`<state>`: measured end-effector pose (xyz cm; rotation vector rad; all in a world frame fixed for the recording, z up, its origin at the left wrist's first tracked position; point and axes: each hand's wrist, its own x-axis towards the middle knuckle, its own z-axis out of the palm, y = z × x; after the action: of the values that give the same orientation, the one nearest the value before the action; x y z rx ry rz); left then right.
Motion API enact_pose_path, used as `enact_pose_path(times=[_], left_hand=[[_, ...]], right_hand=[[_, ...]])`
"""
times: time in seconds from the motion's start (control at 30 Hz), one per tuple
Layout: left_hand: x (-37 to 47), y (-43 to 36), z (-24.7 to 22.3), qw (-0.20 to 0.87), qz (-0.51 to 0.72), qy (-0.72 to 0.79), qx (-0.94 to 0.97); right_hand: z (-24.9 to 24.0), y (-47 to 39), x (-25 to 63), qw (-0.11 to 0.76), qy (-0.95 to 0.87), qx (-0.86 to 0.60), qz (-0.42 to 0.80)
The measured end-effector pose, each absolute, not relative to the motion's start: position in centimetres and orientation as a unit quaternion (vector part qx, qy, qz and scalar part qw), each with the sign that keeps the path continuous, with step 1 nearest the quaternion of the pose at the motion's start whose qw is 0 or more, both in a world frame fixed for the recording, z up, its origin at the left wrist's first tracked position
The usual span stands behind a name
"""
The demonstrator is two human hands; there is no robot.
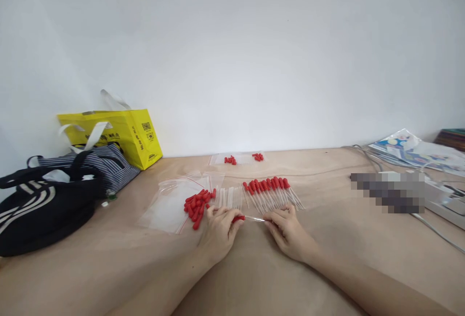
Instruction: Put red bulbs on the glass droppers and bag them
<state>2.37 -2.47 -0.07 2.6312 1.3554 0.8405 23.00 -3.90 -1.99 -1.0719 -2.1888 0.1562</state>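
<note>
Between my hands a clear dropper tube (pixel 254 218) lies roughly level. My left hand (pixel 220 229) pinches a red rubber bulb (pixel 239 218) at the tube's left end, while my right hand (pixel 285 231) grips the other end between thumb and fingers. Whether the bulb is fully seated on the tube is hidden. Just beyond, a row of droppers with red bulbs (pixel 267 185) lies slanted on the table. Loose clear tubes (pixel 228 197) lie to their left. Near my left hand is a pile of loose red bulbs (pixel 196 207), partly on a clear zip bag (pixel 165 209).
Farther back, another clear bag (pixel 216 159) lies with small red bulbs (pixel 230 160) and tubes. A yellow bag (pixel 145 137), a striped bag (pixel 121 168) and a black bag (pixel 54 214) stand at left. Cables (pixel 436 233), a power strip (pixel 446 209) and printed packets (pixel 417 149) lie at right.
</note>
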Motion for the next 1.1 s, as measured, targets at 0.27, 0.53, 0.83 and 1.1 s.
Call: enact_pose_path(times=[0.27, 0.53, 0.83, 1.1], left_hand=[[2.9, -2.6, -0.4, 0.06, 0.303, 0.458, 0.834], [2.8, -3.0, -0.5, 0.039, 0.295, 0.42, 0.857], [2.9, -3.2, -0.7, -0.009, 0.304, 0.358, 0.883], [2.9, -3.3, -0.4, -0.01, 0.293, 0.345, 0.892]], right_hand=[[-2.5, -3.7, 22.5, 0.341, -0.853, -0.395, 0.017], [-2.3, -3.1, 22.8, 0.314, -0.876, -0.349, -0.114], [-2.1, -3.3, 22.7, 0.31, -0.882, -0.337, -0.112], [-2.4, -3.5, 21.7, 0.323, -0.873, -0.361, -0.059]])
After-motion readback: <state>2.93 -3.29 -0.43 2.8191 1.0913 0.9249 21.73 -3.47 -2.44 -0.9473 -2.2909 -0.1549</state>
